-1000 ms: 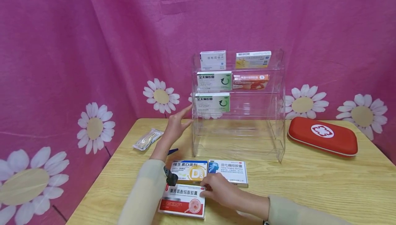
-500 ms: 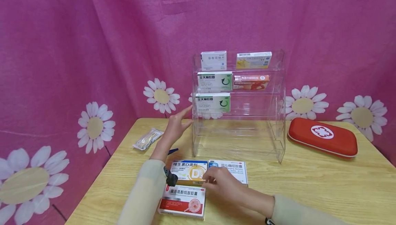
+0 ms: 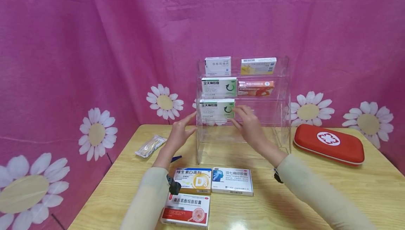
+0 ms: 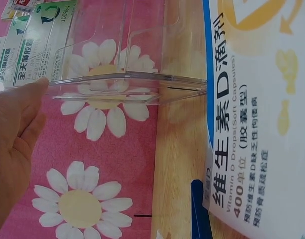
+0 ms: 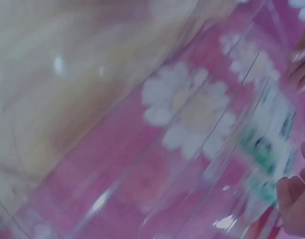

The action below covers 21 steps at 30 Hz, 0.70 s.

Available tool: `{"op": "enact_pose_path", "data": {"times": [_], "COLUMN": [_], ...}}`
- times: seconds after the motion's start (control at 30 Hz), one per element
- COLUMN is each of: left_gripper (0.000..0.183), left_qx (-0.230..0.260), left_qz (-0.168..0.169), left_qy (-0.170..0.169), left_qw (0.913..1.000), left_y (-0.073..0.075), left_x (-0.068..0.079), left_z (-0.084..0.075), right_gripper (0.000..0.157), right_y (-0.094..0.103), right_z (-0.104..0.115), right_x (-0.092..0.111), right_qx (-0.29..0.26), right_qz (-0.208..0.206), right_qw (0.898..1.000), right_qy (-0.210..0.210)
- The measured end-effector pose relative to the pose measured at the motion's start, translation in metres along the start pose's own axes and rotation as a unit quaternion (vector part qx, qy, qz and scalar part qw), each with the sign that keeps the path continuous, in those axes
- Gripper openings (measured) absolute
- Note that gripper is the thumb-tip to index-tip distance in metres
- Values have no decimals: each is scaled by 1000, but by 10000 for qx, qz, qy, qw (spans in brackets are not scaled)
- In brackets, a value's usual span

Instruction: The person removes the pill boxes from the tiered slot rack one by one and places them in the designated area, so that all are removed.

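A clear acrylic tiered rack (image 3: 243, 126) stands on the table. On its third tier leans a white-and-green medicine box (image 3: 216, 109), with a matching medicine box (image 3: 219, 87) one tier up. My right hand (image 3: 251, 128) reaches to the right end of the lower green box, index finger and thumb apart at its edge. In the right wrist view this hand (image 5: 297, 206) is blurred. My left hand (image 3: 179, 131) has its fingertips at the rack's left side, fingers extended. On the table lie a vitamin D box (image 3: 191, 180), a blue-and-white medicine box (image 3: 232, 180) and a red-and-white medicine box (image 3: 186, 209).
A red medicine box (image 3: 255, 88) shares the second tier. The top tier bears a white box (image 3: 217, 66) and a yellow-and-white box (image 3: 258, 65). Right of the rack lies a red zip case (image 3: 329, 144); to the left are a packet of cotton swabs (image 3: 150, 146) and a dark blue object (image 3: 176, 158).
My right hand has left the boxes on the table and risen to the lower green box on the rack. The left hand stays at the rack's side. The head view has tilted slightly up.
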<state>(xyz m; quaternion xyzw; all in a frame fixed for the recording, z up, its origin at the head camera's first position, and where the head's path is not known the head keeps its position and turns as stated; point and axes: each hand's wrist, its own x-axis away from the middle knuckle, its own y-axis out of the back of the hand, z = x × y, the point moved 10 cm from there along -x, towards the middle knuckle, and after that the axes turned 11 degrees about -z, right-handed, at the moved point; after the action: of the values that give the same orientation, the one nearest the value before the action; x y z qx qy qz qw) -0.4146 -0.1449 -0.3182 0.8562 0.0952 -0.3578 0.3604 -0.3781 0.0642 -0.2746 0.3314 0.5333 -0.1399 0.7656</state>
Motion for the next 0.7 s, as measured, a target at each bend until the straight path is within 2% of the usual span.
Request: {"op": "enact_pose_path", "data": {"times": [0.1,0.23,0.47,0.7], "left_gripper": [56,56,55,55], "left_qx": [-4,-34,45,50], "left_qz": [13,47,69,85], "left_qy": [87,221,234,198], "left_qw": [10000,9997,9997,9998], "left_y": [1,2,-1,-2], "left_x": [0,3,2,1], "left_z": [1,3,2,1], "right_gripper": [38,37,30,24], "right_y": [-5,-17,-32,-30], "right_z": [-16,-27,-38,-36], "right_x": [-17,-25,-25,-24], "right_qx": [353,539,637,846], "right_qz": [-12,259,564,369], "right_qw": [9994,9982,9962,9957], "right_qy": [49,44,-169,119]}}
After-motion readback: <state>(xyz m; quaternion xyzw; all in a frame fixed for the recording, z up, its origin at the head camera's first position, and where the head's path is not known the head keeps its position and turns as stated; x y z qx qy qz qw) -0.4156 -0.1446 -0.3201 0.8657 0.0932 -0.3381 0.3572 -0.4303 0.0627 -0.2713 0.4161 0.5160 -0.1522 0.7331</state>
